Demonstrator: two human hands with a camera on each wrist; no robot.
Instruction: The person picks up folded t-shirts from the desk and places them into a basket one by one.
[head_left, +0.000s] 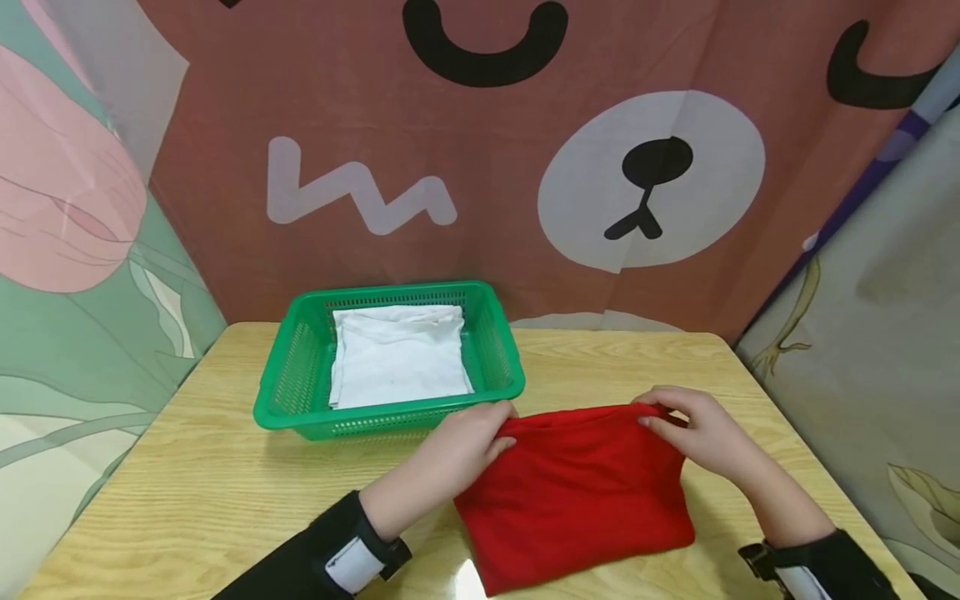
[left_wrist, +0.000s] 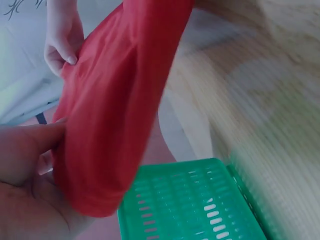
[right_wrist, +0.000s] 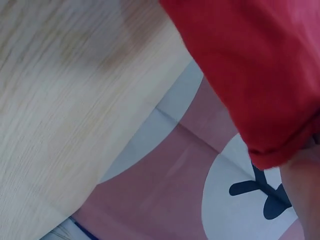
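Note:
A folded red cloth hangs between my two hands at the front of the table, its top edge stretched sideways. My left hand pinches its upper left corner close to the basket's front rim. At the upper right corner my right hand pinches the fabric between thumb and fingers. The left wrist view shows the cloth draping from the left thumb and fingers, with the other hand farther off. In the right wrist view the red fabric covers most of the hand holding it.
A green plastic basket stands behind and left of the cloth, with folded white cloth lying inside. Both sit on a light wooden table. Printed fabric with a bear face hangs right behind the table's far edge.

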